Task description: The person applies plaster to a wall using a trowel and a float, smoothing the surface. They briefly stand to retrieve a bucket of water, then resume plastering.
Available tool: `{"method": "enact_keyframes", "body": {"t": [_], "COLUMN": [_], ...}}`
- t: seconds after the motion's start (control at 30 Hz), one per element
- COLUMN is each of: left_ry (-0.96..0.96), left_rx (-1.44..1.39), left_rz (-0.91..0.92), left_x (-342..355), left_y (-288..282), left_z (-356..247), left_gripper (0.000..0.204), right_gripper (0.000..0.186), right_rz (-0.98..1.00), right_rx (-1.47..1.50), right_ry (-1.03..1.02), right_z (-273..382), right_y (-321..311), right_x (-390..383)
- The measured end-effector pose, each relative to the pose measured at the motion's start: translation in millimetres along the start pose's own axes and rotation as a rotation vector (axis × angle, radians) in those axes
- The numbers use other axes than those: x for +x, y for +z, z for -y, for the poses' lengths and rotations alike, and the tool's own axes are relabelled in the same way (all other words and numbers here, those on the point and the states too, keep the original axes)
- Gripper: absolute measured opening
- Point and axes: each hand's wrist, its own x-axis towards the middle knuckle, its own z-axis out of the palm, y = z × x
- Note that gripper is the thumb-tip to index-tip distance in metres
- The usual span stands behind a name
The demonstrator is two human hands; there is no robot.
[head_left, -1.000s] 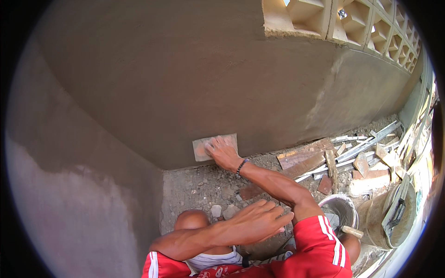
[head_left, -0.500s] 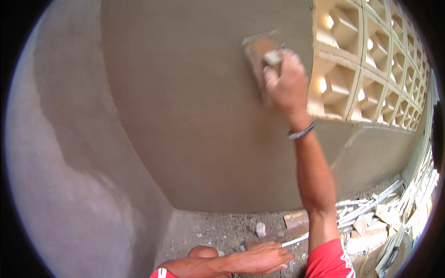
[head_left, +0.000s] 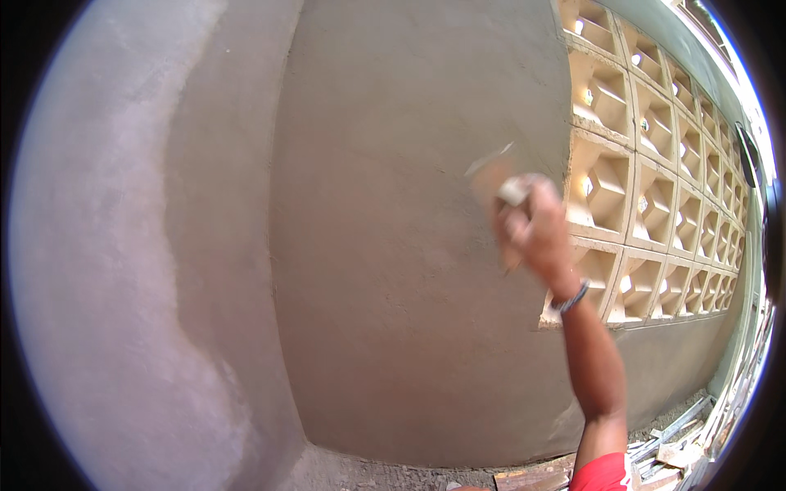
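My right hand [head_left: 539, 225] is closed round the pale handle of a plastering trowel [head_left: 494, 178]. The trowel's rectangular blade lies against, or very close to, the brownish-grey plastered wall [head_left: 393, 286]; motion smears its outline. Faint ridges and small marks show in the plaster to its left. The hand is just left of a panel of cream ventilation blocks [head_left: 604, 192]. A dark and light band circles my right wrist, and a red sleeve shows at the lower edge. My left hand is out of the picture.
A lighter grey side wall [head_left: 106, 245], darker and damp-looking near the corner, meets the plastered wall at the left. Rubble and earth [head_left: 368, 473] run along the wall's foot. Pale strips and broken pieces [head_left: 671, 442] are heaped at the lower right.
The view has tilted upward, so more of the blocks and less of the ground show. My right hand, still gripping the trowel, appears lower and farther right. My left hand has left the view.
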Motion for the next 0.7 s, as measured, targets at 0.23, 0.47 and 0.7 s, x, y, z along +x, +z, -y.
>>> {"method": "enact_keyframes", "body": {"t": [0.23,0.47,0.7], "left_ry": [-0.12,-0.235,-0.304], "left_rx": [0.091,0.014,-0.04], "left_rz": [0.225,0.501,0.605], "left_x": [20.1,19.3,-13.1], "left_y": [11.2,55.8,75.9], "left_z": [30.0,10.9,-7.6], "left_gripper": [0.028,0.03,0.037], "right_gripper": [0.028,0.035,0.033], "right_rz": [0.009,0.577,0.476], "right_rx": [-0.271,-0.233,-0.059], "right_ry": [0.096,-0.409,-0.223], "right_z": [-52.5,58.5,48.9], "right_y": [18.0,110.2,54.3], "right_x": [83.5,-206.8,-120.1]}}
